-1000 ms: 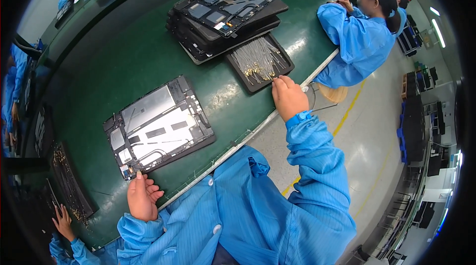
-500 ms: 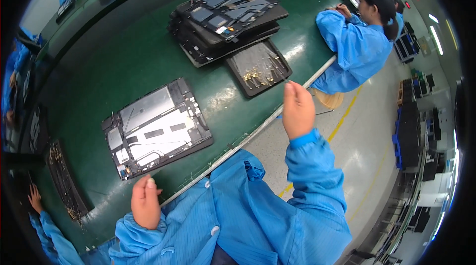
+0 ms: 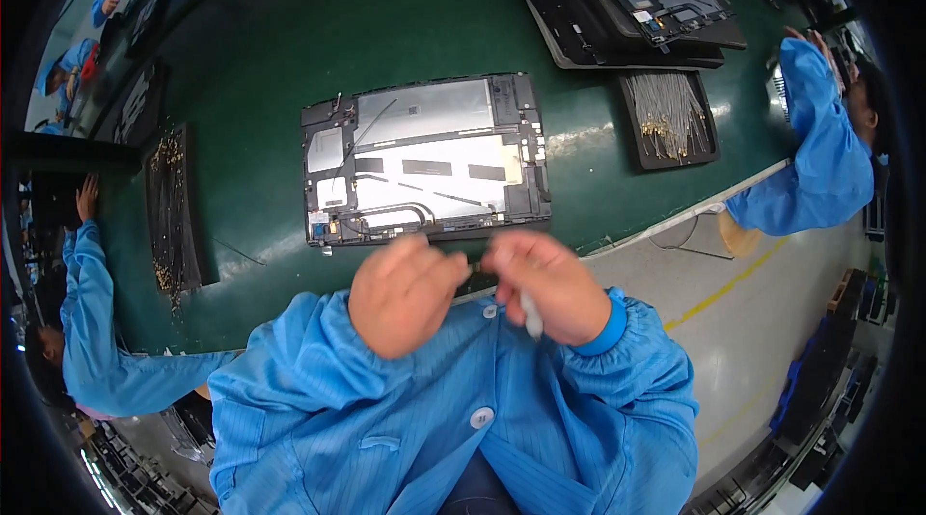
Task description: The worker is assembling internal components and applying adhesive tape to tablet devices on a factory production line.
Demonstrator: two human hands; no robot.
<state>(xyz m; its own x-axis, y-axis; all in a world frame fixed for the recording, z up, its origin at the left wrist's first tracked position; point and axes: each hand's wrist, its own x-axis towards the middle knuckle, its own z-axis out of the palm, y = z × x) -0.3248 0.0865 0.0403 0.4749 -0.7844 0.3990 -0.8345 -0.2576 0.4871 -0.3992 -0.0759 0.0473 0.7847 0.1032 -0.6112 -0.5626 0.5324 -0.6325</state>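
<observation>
My left hand and my right hand are close together at the table's front edge, fingers curled and pinching. A tiny item shows between the fingertips, too small and blurred to name. Below my right fingers a pale tapered piece sticks out; I cannot tell what it is. Just beyond my hands lies an opened flat electronic device, with silver plates, a black frame and small connectors along its edges. A thin dark cable lies slantwise over its upper left part.
A black tray of grey cables with gold-coloured ends stands at right, beside stacked device panels. At left, another tray holds dark cables; one loose cable lies beside it. Co-workers sit on both sides.
My right hand has left the cable tray and come to my left hand in front of the device. My left hand has lifted inward. The view has turned, shifting the table's contents.
</observation>
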